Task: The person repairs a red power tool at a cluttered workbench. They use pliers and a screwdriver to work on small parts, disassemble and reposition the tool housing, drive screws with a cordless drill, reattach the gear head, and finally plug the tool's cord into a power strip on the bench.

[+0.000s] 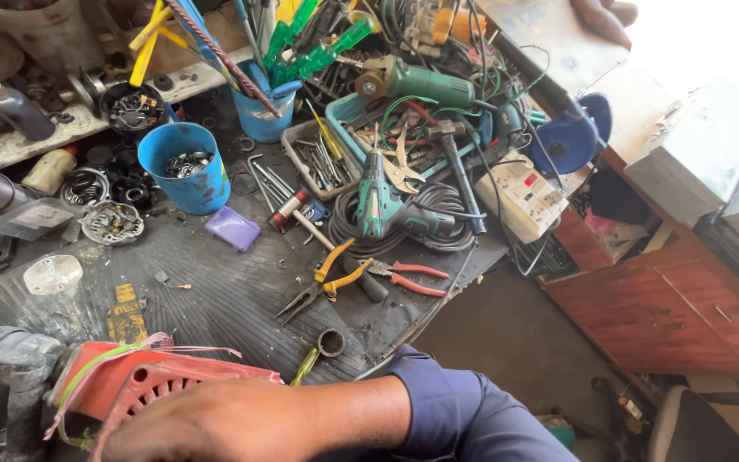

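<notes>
Here the right hand (215,423) lies flat on a red ribbed motor housing (143,385) at the counter's (215,299) near edge; its fingers run out of frame, so I cannot tell their state. Yellow-handled pliers (322,287) lie nearby, beside red-handled pliers (408,278).

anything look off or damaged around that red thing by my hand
Yes: frayed pink and green strings trail loose off the red housing under your hand. Beyond it, pliers lie scattered on the mat.
</notes>
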